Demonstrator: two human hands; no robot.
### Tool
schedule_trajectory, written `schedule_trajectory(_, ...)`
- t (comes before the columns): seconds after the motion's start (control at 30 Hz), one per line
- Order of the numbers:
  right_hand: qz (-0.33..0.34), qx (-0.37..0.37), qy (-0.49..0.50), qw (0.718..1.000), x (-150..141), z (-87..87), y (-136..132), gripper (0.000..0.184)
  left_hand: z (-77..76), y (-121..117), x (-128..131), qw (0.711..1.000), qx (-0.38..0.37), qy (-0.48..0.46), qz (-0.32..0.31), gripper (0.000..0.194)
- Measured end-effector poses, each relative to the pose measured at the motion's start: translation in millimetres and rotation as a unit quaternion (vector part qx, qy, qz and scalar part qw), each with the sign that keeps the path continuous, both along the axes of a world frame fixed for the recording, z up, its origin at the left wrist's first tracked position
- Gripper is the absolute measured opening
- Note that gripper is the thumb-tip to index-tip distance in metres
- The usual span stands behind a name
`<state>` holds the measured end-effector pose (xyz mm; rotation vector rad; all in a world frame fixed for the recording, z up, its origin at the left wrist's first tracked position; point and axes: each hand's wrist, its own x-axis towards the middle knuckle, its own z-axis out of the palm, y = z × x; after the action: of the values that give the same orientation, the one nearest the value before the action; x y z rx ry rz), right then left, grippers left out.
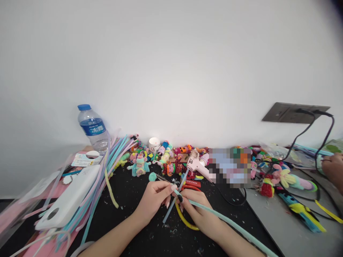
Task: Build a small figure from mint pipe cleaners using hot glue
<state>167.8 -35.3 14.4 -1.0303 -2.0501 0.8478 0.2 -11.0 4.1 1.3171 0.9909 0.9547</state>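
Note:
A pale mint pipe cleaner (230,220) runs from my fingers down to the lower right. My left hand (157,195) pinches its end between thumb and finger. Close beside it, my right hand (197,208) grips the same pipe cleaner a little further along. Behind my hands lies a pink glue gun (198,167), and a long translucent glue stick (169,211) slants past my fingers from it. Under my right hand curves a yellow piece (185,220), partly hidden. A small mint coil (152,176) rests just beyond my left hand.
Pastel pipe cleaners (92,200) and a white board (68,198) lie left, near a water bottle (92,125). Fuzzy dolls (139,165) and a paper cup (154,144) line the wall. Black cables (305,134) hang from a socket, right, near another person's hand (333,167).

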Motion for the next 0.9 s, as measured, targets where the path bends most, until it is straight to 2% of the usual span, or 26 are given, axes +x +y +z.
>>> schedule_trajectory(0.17,0.011,0.014,-0.005,1.0,2,-3.4,1,0.024,-1.4,0,1,0.998,-0.032,-0.039,0.028,0.031)
schedule_trajectory(0.33,0.013,0.023,-0.013,1.0,3,-6.9,2,0.023,-2.5,-2,3,0.995,-0.044,-0.085,0.032,0.027)
schedule_trajectory(0.53,0.007,0.023,-0.004,1.0,4,-5.7,1,0.024,-0.3,-2,4,0.996,-0.028,-0.084,0.032,0.029)
schedule_trajectory(0.73,-0.041,0.023,0.049,0.998,6,-7.6,-1,0.03,-0.7,0,1,0.997,-0.013,-0.069,-0.039,0.03)
schedule_trajectory(0.9,-0.082,0.004,0.07,0.994,6,-12.6,0,0.039,-1.8,-4,-1,0.987,-0.035,-0.065,-0.14,0.03)
